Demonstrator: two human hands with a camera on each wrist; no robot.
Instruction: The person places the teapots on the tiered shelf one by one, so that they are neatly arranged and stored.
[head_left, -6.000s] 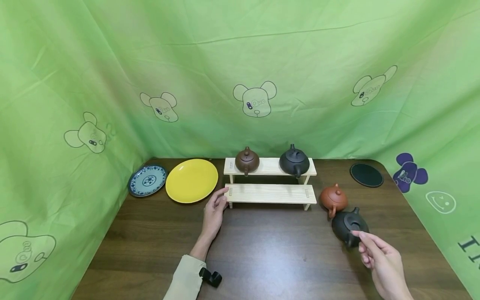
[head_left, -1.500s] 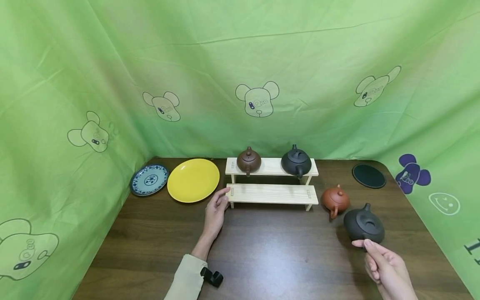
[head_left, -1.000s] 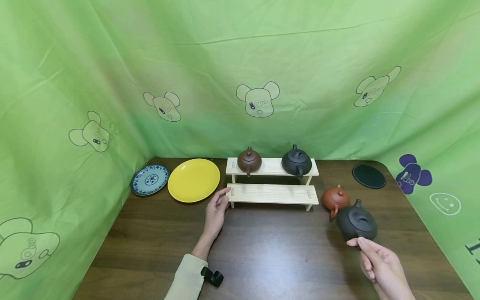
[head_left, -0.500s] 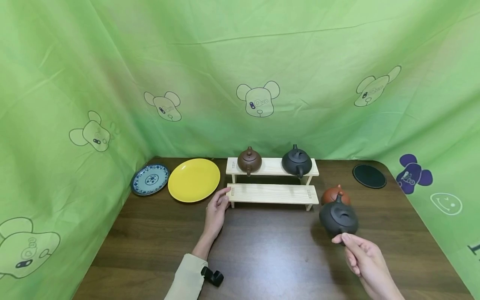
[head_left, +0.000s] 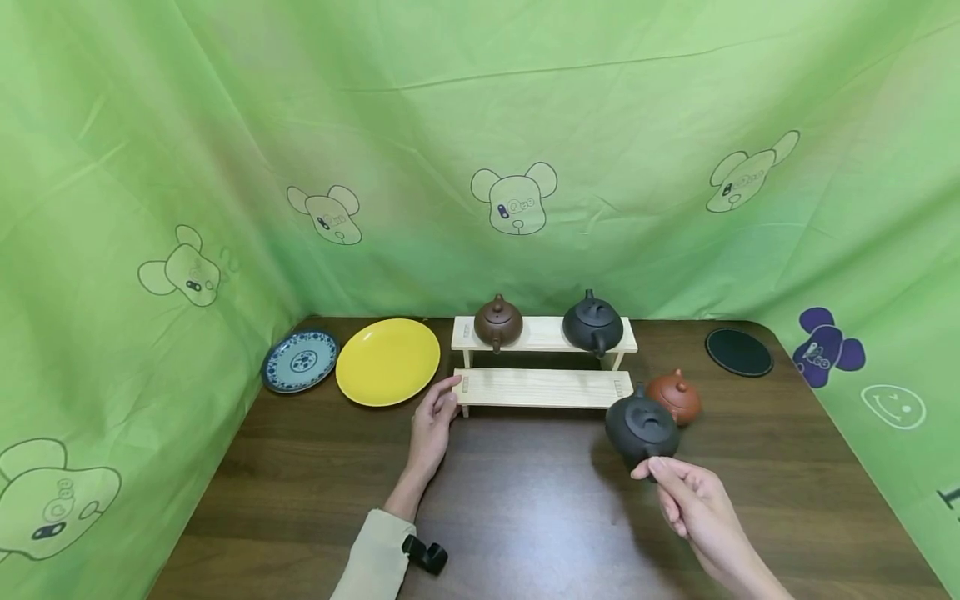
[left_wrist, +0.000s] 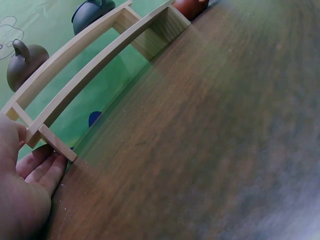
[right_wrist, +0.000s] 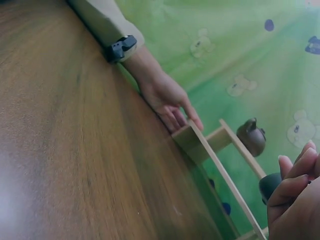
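Observation:
A matte black teapot [head_left: 641, 429] hangs over the table by the right end of the lower shelf. My right hand [head_left: 701, 508] pinches it at its near side between thumb and forefinger. My left hand [head_left: 432, 425] holds the left end of a two-tier wooden display stand [head_left: 540, 387]; in the left wrist view its fingers [left_wrist: 47, 170] lie against the stand's leg. On the upper shelf sit a brown teapot [head_left: 498, 322] and another black teapot [head_left: 592, 323]. A reddish-orange teapot [head_left: 678, 398], partly hidden by the held one, stands on the table just right of the stand.
Left of the stand lie a yellow plate [head_left: 387, 362] and a blue-patterned plate [head_left: 301, 361]. A dark round coaster [head_left: 738, 352] is at the back right of the wooden table [head_left: 525, 517]. Green cloth [head_left: 420, 125] encloses the back and sides.
Lifted off the table at the right, the black teapot has moved left in my right hand, passing in front of the reddish-orange teapot to the stand's right end. My left hand stays put.

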